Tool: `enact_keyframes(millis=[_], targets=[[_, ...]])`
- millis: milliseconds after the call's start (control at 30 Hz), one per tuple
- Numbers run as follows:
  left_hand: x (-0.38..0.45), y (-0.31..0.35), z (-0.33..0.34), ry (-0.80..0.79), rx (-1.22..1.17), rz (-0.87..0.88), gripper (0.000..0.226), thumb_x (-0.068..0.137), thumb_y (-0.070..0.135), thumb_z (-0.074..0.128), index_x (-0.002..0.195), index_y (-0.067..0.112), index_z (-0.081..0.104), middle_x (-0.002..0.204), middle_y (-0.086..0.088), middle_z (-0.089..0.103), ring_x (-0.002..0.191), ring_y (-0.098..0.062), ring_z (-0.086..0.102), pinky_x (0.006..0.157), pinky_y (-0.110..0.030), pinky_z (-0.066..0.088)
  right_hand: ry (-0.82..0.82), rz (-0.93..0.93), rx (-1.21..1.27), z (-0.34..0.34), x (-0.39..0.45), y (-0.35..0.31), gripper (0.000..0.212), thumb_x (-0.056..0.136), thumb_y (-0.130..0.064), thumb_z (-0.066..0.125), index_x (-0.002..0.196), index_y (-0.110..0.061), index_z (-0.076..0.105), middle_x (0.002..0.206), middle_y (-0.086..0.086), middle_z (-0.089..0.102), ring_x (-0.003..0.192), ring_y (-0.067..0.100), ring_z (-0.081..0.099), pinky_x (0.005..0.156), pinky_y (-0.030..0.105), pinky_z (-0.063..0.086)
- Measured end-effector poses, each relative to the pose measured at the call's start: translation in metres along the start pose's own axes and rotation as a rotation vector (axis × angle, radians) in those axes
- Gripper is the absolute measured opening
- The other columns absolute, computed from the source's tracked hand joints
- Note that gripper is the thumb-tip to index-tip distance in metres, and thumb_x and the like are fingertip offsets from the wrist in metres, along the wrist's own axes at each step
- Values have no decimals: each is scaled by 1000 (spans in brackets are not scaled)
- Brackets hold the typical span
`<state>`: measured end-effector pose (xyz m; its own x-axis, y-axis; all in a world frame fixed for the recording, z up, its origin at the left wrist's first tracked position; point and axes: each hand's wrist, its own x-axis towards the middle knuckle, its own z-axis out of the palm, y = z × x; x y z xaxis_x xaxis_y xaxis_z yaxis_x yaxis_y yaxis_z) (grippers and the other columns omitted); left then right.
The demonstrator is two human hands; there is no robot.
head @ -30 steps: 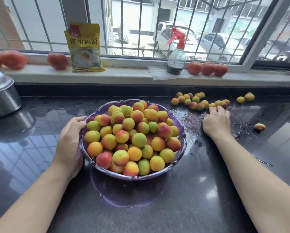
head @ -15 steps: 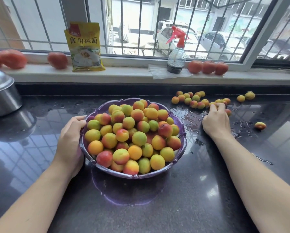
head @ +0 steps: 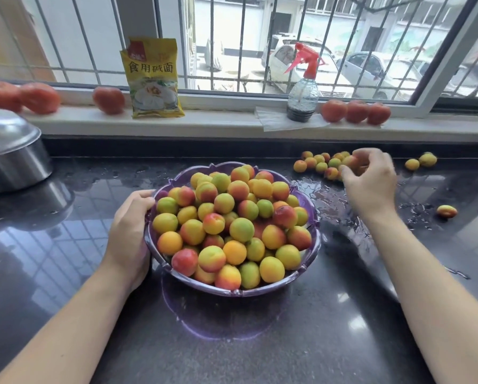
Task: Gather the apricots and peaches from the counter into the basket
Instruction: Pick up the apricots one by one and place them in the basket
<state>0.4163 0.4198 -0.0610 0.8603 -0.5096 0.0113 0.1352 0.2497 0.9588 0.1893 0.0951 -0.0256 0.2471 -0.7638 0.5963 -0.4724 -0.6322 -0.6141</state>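
My left hand (head: 131, 231) grips the near-left rim of the basket (head: 305, 273), which sits heaped with fruit on the worktop (head: 287, 342) right in front of me. My right hand (head: 371, 181), which lay flat on the worktop beside the basket a second ago, has lifted behind and to the right of it, fingers curled round what look like a couple of fruits, though blur hides how many. So another load is ready for the basket, while beyond it the loose cluster (head: 319, 163), a pair (head: 420, 162) farther right and one stray fruit (head: 446, 211) remain.
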Motion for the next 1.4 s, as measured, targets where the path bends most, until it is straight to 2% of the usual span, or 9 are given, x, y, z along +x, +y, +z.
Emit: enact_keyframes(millis=[133,267,600,800,933,1100,1167,1233,1400], targets=[[1,-2,-2,-11,12,13,22,93,28,57,94,24,78,100,-9,79,92,-22,75,84,-45,59,-465,98,473,-5,9,-74,25,84,-43,71,104,-29,69,93,0,77,83,21,76,79,39,61],[1,-2,-2,-18,-3,3,23,87,31,59,98,22,77,102,-11,79,93,-24,75,85,-46,59,-671,-31,272,9,1,-109,25,90,-54,65,94,-32,76,85,-13,76,75,2,69,70,28,54],[4,-4,-3,-12,3,6,24,98,23,55,97,23,79,105,-13,80,96,-26,76,89,-48,59,-729,23,120,16,-11,-117,19,88,-50,70,93,-32,71,85,-12,71,74,2,66,49,10,46],[3,-3,-3,-16,-2,2,23,94,27,58,102,21,79,110,-15,79,101,-29,76,93,-52,59,-777,62,91,12,-9,-117,25,86,-55,70,94,-31,70,88,-9,72,81,9,68,64,25,51],[2,-2,-3,-14,14,5,23,94,26,57,100,22,79,107,-13,79,98,-26,76,92,-51,59,-790,58,93,14,-9,-115,28,85,-59,69,96,-33,69,89,-11,71,80,5,67,63,23,49],[2,-3,-4,-11,28,8,23,96,25,56,102,20,77,106,-12,80,97,-26,76,90,-50,60,-409,210,256,11,19,-83,22,91,-46,65,92,-25,71,86,-3,73,56,-2,61,57,26,47],[3,-3,-3,-3,38,14,22,100,21,54,103,18,76,103,-10,80,93,-23,77,84,-46,62,-253,259,145,15,32,-57,15,91,-32,63,86,-21,71,84,3,73,71,13,68,64,34,54],[3,-3,-2,8,53,19,23,102,19,52,102,17,75,98,-8,80,88,-20,77,76,-41,62,-295,265,-28,29,40,-36,14,93,-22,59,88,-22,72,92,6,74,83,24,72,79,41,59],[1,0,-1,0,48,16,22,96,24,54,104,12,72,95,-8,78,87,-21,75,80,-46,61,-494,-83,-413,86,45,-22,46,94,-11,52,137,-22,58,138,12,56,117,39,58,93,44,50]])
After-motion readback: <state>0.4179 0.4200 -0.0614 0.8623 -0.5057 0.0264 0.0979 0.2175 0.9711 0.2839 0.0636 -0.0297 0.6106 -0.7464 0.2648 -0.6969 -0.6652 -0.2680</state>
